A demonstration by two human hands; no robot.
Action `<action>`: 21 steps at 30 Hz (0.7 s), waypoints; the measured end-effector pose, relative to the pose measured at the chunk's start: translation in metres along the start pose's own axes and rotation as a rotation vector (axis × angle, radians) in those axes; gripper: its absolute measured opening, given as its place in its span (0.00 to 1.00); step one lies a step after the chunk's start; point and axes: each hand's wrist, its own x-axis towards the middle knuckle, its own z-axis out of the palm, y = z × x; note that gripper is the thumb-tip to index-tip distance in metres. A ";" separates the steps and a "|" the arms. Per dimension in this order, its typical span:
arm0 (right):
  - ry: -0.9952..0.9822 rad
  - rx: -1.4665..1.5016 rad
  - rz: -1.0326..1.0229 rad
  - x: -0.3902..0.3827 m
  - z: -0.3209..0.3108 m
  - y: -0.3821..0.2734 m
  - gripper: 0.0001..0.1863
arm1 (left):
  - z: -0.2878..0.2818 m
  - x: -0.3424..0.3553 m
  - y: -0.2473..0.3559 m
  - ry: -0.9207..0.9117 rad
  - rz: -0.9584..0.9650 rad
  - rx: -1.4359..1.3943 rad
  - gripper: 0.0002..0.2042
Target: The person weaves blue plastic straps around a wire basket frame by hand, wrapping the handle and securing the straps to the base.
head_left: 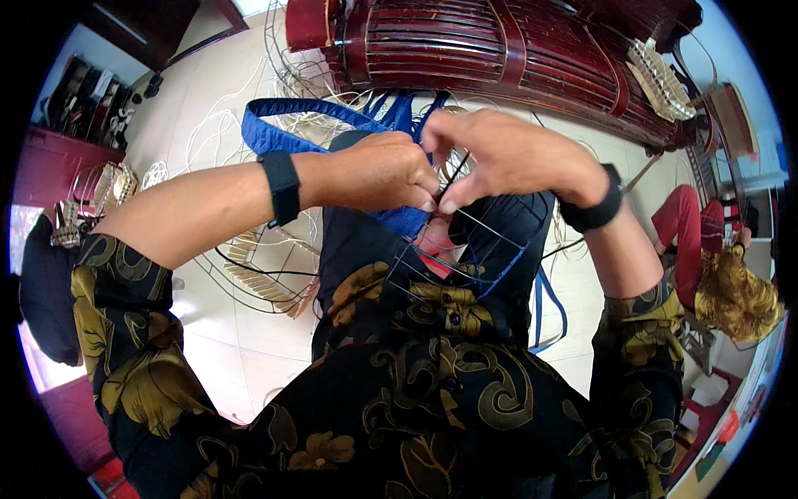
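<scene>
A: What are the hands doing at the centre of the frame?
B: The left hand (pixel 378 170) is pinching blue strapping (pixel 287 125) between fingertips and thumb, closed tight on it, just above the wire basket frame (pixel 478 241). The right hand (pixel 507 154) is meeting it fingertip to fingertip, gripping a thin dark wire of that frame

A: And where is the frame lying?
B: It is sitting on the person's lap, centre right, tilting toward the chest, with blue strip running round its rim and a loose end (pixel 549 308) hanging down at the right

A: Anything around it?
B: A dark red slatted wooden bench (pixel 515 50) is stretching across the top, another wire frame with pale weaving (pixel 258 274) is lying on the floor at centre left, and a second person in red (pixel 706 249) is sitting at the right edge
</scene>
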 end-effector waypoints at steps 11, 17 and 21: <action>-0.114 -0.198 0.135 0.013 0.039 0.001 0.20 | -0.002 0.009 -0.005 -0.278 -0.098 -0.211 0.08; -0.083 -0.067 0.322 0.004 0.033 -0.008 0.14 | -0.033 0.014 0.022 -0.454 -0.214 0.086 0.16; -0.055 0.032 0.295 -0.005 0.034 -0.006 0.11 | -0.054 -0.025 0.034 -0.087 -0.141 0.195 0.20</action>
